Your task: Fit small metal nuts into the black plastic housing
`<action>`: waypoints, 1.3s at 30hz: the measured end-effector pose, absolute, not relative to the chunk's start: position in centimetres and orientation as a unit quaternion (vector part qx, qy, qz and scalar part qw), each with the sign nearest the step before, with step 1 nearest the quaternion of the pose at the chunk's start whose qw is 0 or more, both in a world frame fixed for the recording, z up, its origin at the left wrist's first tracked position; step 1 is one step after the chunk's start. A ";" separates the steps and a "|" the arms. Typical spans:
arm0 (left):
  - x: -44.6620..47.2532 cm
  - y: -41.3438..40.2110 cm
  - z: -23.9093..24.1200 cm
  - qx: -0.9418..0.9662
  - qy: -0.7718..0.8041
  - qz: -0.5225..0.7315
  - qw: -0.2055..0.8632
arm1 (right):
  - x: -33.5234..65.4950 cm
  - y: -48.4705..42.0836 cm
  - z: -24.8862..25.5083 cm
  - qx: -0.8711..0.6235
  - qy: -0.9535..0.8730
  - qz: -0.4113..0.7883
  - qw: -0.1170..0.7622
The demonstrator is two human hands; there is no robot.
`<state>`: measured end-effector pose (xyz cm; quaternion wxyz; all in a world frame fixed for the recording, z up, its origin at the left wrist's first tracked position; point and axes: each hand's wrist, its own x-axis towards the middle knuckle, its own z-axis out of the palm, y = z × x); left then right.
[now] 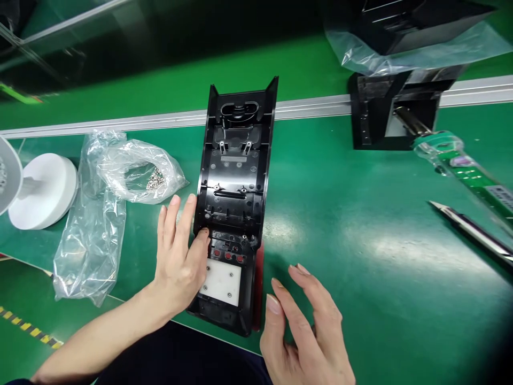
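A long black plastic housing (236,176) lies open side up on the green table, with a white plate (222,282) and small red parts (228,255) near its close end. My left hand (180,251) rests flat against the housing's left edge, fingers spread, thumb tip pressing inside it. My right hand (304,326) hovers just right of the housing's near end, fingers loosely apart and holding nothing.
A clear plastic bag with small metal screws (154,179) lies left of the housing, beside a white round object (44,190). A black fixture (395,112) stands at the back right. A green tube (468,171) and a metal tool (473,232) lie at right.
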<state>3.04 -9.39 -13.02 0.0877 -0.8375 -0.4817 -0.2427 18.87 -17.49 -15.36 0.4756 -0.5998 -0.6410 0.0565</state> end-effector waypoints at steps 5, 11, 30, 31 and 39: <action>2.4 -9.7 -12.6 -0.854 -0.478 -0.192 0.068 | 18.7 -17.4 -15.5 -0.601 -0.630 0.056 0.488; 2.0 -9.8 -12.0 -0.863 -0.481 -0.140 0.059 | 18.9 -17.6 -15.7 -0.605 -0.622 0.036 0.495; 1.0 -15.9 -10.1 -0.889 -0.309 -0.334 -0.051 | 24.0 -12.9 -13.8 -0.552 -0.047 0.392 0.735; 0.8 -15.5 -10.1 -0.888 -0.313 -0.333 -0.044 | 24.4 -12.5 -13.6 -0.550 -0.014 0.404 0.731; 0.8 -13.1 -10.8 -0.884 -0.420 -0.177 0.100 | 26.3 -11.3 -13.7 -0.509 -0.136 0.452 0.720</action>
